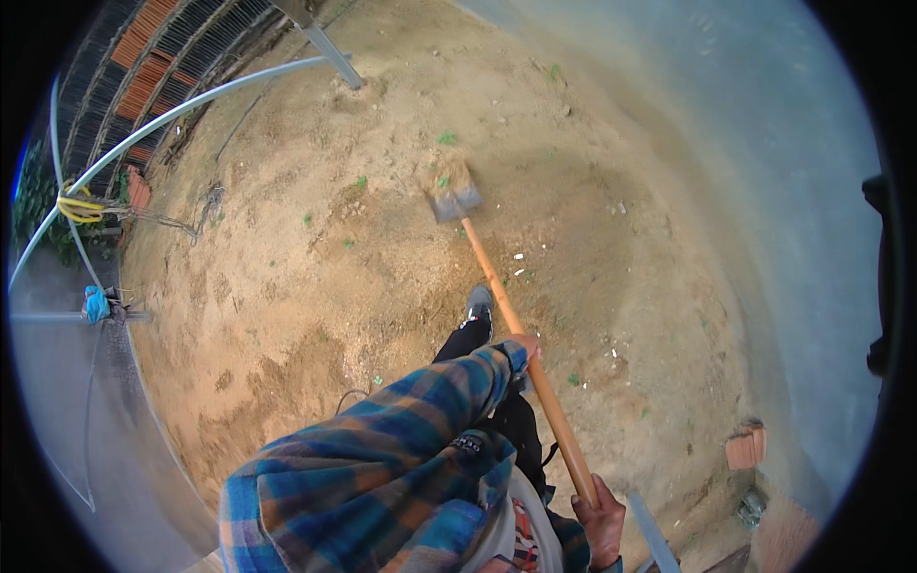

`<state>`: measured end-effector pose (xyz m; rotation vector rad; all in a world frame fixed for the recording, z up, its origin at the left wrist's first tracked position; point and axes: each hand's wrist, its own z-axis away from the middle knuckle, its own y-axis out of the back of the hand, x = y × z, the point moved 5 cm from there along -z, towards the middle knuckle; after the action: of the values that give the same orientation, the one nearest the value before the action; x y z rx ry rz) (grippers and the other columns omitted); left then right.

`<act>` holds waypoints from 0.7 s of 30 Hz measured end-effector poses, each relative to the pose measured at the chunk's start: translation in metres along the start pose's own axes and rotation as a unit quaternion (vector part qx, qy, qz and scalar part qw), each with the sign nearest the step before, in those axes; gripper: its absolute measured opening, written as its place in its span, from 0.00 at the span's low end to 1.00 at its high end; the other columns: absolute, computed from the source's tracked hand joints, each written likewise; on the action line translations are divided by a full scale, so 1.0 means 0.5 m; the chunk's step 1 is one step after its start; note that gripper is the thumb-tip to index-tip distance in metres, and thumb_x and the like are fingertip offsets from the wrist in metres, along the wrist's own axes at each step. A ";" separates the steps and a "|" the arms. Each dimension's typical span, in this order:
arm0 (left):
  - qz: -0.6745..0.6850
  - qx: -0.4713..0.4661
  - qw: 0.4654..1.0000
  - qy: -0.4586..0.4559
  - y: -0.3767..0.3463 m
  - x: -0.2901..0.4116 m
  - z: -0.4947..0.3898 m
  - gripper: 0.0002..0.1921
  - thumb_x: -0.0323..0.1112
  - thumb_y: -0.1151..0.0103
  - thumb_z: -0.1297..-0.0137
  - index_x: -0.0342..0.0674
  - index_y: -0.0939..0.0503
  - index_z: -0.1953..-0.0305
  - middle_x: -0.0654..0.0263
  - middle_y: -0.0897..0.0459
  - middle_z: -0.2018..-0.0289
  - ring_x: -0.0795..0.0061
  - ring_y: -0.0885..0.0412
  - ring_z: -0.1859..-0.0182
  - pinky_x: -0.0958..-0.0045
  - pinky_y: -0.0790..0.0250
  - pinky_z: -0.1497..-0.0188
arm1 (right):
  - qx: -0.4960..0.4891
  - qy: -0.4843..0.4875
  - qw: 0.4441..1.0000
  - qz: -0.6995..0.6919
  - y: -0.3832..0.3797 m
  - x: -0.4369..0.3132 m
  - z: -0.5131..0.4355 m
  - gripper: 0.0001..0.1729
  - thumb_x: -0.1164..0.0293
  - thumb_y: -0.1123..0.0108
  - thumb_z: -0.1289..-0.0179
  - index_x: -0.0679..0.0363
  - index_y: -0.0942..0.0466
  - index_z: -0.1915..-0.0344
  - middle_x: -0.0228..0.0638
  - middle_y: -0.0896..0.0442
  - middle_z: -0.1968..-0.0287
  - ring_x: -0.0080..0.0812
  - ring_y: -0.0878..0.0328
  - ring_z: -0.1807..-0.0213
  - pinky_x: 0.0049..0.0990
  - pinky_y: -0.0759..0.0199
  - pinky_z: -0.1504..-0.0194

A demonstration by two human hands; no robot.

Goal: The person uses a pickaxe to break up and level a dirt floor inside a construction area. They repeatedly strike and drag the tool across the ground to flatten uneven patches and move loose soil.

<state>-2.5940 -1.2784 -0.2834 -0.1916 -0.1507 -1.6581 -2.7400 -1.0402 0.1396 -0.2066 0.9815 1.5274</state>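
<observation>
A shovel with a round wooden handle (550, 398) slants across the middle of the view. My left hand (531, 346) wraps around the handle partway along, just past the cuff of my plaid sleeve; some of its fingers are hidden. At the handle's near end, my right hand (602, 519) grips the wood with the thumb lying along it. Ahead of my shoe, the flat metal blade (458, 205) is low over or on the sandy ground; I cannot tell which. Loose soil (445, 177) and a green sprig lie at its front part, slightly blurred.
Bare dirt (286, 372) with small weeds and white fragments surrounds me. Grey paving (802, 236) borders it on the right. Metal pipes (186, 107) and stacked roof tiles (143, 79) stand at upper left. A metal post (333, 56) rises ahead; bricks (746, 447) lie lower right.
</observation>
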 end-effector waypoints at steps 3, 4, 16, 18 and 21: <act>-0.047 -0.008 0.999 0.021 0.024 0.069 0.019 0.10 0.37 0.41 0.31 0.38 0.23 0.68 0.62 0.22 0.76 0.65 0.21 0.76 0.61 0.26 0.74 | 0.021 -0.031 0.999 -0.014 -0.034 -0.049 -0.044 0.29 0.76 0.27 0.41 0.74 0.23 0.40 0.49 0.12 0.59 0.25 0.17 0.59 0.27 0.20 0.55; -0.092 -0.034 0.995 0.023 0.043 0.093 0.018 0.11 0.39 0.40 0.32 0.38 0.22 0.68 0.62 0.21 0.76 0.65 0.21 0.76 0.61 0.26 0.73 | 0.026 -0.031 0.999 -0.011 -0.051 -0.074 -0.058 0.29 0.76 0.27 0.40 0.74 0.23 0.40 0.49 0.12 0.59 0.25 0.17 0.60 0.27 0.20 0.56; -0.255 -0.085 0.955 -0.125 0.234 0.446 -0.182 0.13 0.33 0.29 0.52 0.41 0.17 0.64 0.60 0.14 0.72 0.60 0.15 0.69 0.58 0.22 0.66 | -0.047 0.043 0.998 0.022 -0.179 -0.368 -0.281 0.28 0.73 0.28 0.39 0.64 0.23 0.38 0.50 0.15 0.62 0.28 0.17 0.63 0.30 0.21 0.59; -0.463 -0.183 0.837 -0.228 0.170 0.392 -0.159 0.16 0.31 0.26 0.57 0.41 0.17 0.63 0.60 0.13 0.71 0.59 0.14 0.67 0.57 0.21 0.65 | -0.013 0.006 1.000 0.015 -0.133 -0.366 -0.246 0.29 0.74 0.27 0.40 0.65 0.22 0.38 0.48 0.14 0.61 0.24 0.18 0.61 0.28 0.21 0.57; -0.376 -0.178 0.888 -0.194 0.085 0.285 -0.124 0.09 0.31 0.34 0.44 0.40 0.21 0.62 0.60 0.16 0.72 0.59 0.17 0.71 0.56 0.23 0.68 | 0.017 -0.038 0.999 0.004 -0.071 -0.353 -0.188 0.30 0.74 0.26 0.42 0.67 0.22 0.39 0.44 0.12 0.59 0.22 0.18 0.59 0.26 0.21 0.53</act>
<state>-2.5668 -1.4343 -0.3141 -0.8331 -0.2406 -2.4030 -2.7045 -1.2363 0.1778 -0.1202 0.9478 1.5146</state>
